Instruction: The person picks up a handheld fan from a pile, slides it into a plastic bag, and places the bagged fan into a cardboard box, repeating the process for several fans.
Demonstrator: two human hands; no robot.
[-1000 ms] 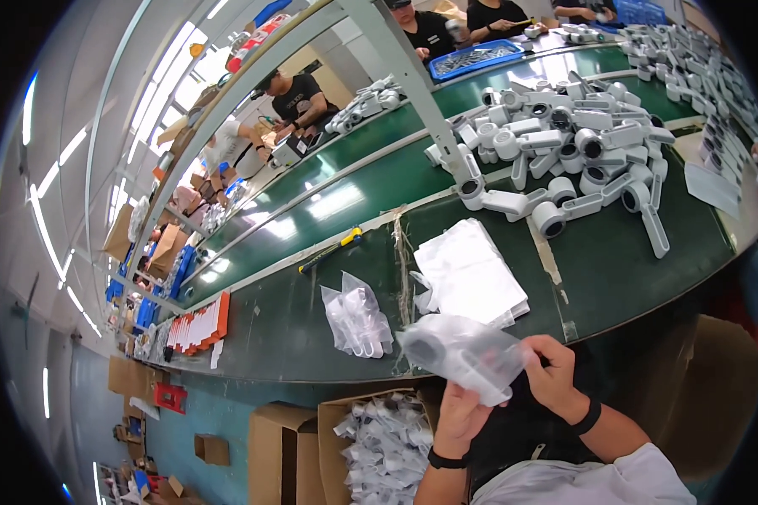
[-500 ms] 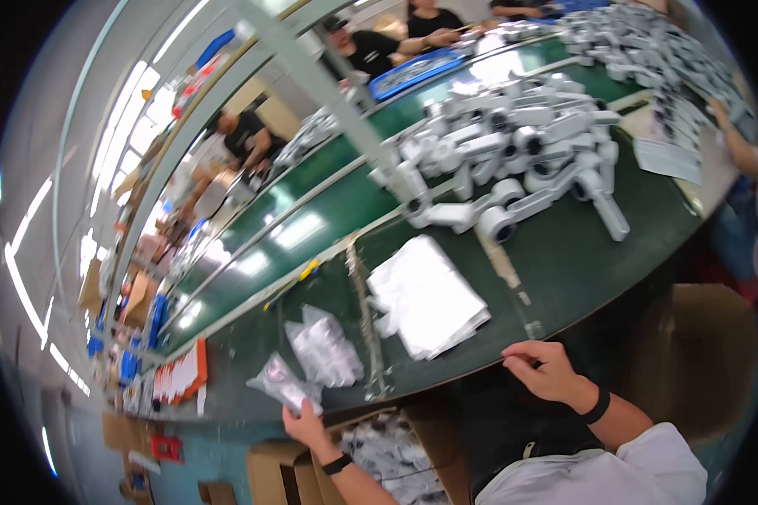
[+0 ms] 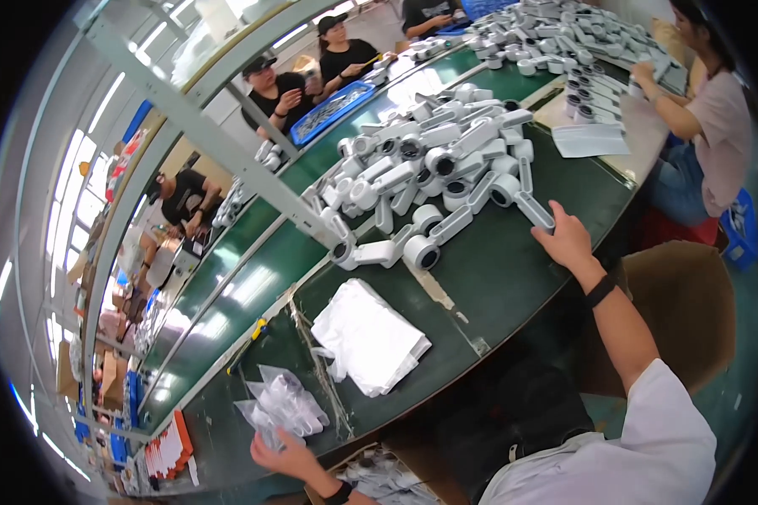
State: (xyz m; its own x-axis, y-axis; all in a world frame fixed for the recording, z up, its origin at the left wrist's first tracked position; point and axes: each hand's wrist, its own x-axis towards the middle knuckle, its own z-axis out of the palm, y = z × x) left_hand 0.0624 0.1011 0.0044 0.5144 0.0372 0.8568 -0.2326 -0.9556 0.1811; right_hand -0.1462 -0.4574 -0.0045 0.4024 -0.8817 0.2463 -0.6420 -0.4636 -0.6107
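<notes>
My right hand (image 3: 568, 241) reaches to the near edge of a heap of light-grey plastic devices (image 3: 446, 151), each with a round head and a long flat arm. Its thumb and fingers close around the arm end of one such device (image 3: 526, 206), which lies on the green table. At the lower left, my left hand (image 3: 285, 459) is beside clear plastic bags (image 3: 288, 404) with pale things inside. Its fingers are apart at the bags' near edge, and nothing shows held in it. A stack of white bags or sheets (image 3: 366, 337) lies between my hands.
A yellow-handled tool (image 3: 259, 328) lies by the table's rail. Cartons stand below the edge, one brown box (image 3: 678, 311) at right and one filled with bagged pieces (image 3: 387, 475). A metal post (image 3: 202, 118) rises at left. A co-worker (image 3: 716, 126) sits at right; others work across the table.
My right hand has moved forward and right from the table edge to a device in the heap. My left hand has let go of a bagged piece beside the other bags. The view has turned right.
</notes>
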